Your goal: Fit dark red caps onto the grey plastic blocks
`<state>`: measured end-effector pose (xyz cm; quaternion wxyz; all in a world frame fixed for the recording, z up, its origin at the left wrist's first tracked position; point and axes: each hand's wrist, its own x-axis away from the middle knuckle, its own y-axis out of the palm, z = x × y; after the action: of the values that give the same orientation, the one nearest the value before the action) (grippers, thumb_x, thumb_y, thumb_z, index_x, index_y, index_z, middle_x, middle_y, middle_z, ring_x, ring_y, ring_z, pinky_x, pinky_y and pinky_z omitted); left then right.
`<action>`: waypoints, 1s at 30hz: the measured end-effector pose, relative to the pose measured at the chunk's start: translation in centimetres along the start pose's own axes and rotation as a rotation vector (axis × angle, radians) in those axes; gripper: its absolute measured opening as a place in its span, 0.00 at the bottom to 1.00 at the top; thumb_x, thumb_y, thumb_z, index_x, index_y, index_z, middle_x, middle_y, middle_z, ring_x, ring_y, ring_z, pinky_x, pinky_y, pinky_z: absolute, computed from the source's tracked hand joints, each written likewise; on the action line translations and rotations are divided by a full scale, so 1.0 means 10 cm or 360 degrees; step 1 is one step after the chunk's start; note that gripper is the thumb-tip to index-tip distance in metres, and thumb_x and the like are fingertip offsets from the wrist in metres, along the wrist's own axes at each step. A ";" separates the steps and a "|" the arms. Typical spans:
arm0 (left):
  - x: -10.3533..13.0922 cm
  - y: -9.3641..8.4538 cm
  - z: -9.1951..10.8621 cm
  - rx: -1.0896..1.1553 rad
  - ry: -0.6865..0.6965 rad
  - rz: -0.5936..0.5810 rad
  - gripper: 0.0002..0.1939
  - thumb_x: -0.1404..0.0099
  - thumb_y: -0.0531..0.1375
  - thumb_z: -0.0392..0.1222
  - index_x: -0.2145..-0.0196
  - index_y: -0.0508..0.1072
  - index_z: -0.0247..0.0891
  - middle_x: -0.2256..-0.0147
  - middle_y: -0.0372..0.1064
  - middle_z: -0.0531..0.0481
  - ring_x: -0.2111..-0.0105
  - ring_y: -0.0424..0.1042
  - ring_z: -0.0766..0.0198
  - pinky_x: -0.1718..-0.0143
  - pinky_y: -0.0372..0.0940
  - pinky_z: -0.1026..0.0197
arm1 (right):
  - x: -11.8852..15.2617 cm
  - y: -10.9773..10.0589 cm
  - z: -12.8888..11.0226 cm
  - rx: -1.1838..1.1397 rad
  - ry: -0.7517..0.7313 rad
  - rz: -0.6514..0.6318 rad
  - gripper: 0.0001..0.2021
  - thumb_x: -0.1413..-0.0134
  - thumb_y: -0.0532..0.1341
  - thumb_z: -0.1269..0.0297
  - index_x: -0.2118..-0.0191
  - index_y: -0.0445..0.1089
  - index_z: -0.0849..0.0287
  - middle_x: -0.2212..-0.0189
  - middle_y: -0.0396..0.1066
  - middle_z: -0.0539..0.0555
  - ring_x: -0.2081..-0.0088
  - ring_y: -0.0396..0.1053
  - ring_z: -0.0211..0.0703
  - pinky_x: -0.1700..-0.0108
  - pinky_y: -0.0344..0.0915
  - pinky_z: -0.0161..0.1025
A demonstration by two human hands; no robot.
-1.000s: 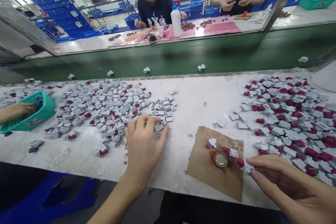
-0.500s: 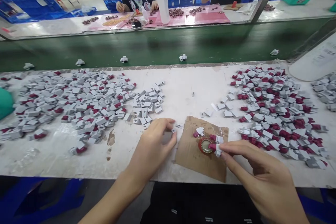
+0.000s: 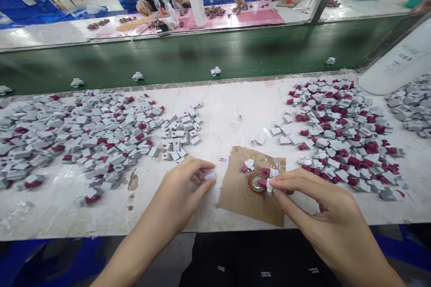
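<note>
In the head view, the right hand [image 3: 319, 208] pinches a maroon-and-grey part [image 3: 269, 187] by its grey end, thumb below and forefinger above, with the maroon end over the cap [image 3: 251, 184]; whether the two touch is hard to tell. This hold seems best kept light and at the grey end only, so that the maroon end is in plain sight and the fingertips are off the cap's rim. A steady, level wrist should help, as two more parts lie close by on the cardboard [image 3: 247, 208] and could easily be knocked. The left hand [image 3: 182, 186] has thumb and forefinger drawn close around a grey piece [image 3: 210, 175]; a loose pinch that leaves its end free would suit it, judging by how little of it shows. As for where things lie, the held part is at the tips of the right hand, over the cardboard and to the right of the left hand. The grey piece is just left of the cardboard, above the table [image 3: 229, 107]. Beyond the left hand and to its left spreads the left heap [image 3: 107, 128]; the right heap [image 3: 340, 128] lies beyond the right hand.
</note>
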<state>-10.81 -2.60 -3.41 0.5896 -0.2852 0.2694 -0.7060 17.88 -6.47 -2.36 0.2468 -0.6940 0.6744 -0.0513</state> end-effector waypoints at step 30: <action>-0.33 0.41 0.77 0.1594 -0.0237 -0.0524 0.12 0.38 0.81 0.44 0.58 0.89 0.40 0.54 0.89 0.43 0.56 0.89 0.50 0.49 0.84 0.52 | -0.15 0.00 0.20 -0.0913 0.0514 0.0125 0.02 0.33 0.77 0.62 0.58 0.90 0.47 0.58 0.89 0.55 0.56 0.88 0.50 0.54 0.86 0.41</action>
<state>-2.05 -0.35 -1.28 0.5524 -0.0566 -0.1916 -0.8093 18.58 -4.50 -3.70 -0.0670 -0.6916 0.7180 0.0409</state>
